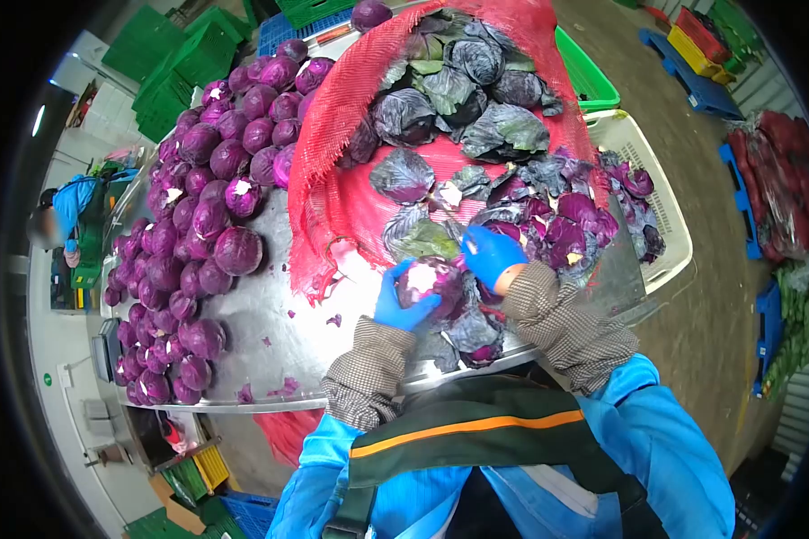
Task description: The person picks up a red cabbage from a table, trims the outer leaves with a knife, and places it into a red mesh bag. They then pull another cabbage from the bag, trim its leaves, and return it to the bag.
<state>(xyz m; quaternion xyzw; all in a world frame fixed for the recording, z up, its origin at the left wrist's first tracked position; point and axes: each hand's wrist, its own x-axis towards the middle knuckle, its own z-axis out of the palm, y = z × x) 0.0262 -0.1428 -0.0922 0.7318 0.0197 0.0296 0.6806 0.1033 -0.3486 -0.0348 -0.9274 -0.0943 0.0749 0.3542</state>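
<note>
My left hand (404, 304), in a blue glove, grips a purple cabbage (442, 286) from its left side, its pale cut stem facing up. Just right of it my right hand (493, 255), also gloved, is closed with its fingers curled down; what it holds, if anything, is hidden. Loose outer cabbage leaves (566, 235) lie around and beyond this hand. Behind them, a red mesh sack (319, 180) lies open with several untrimmed cabbages (404, 117) in it, still wrapped in dark grey-green leaves.
Bare purple cabbages (202, 220) are heaped along the left of the metal table (283, 359). A white crate (679, 242) with leaves in it stands right of the table, near a green crate (593, 76). Another person (72, 207) is at the far left. Red sacks (777, 180) are stacked at right.
</note>
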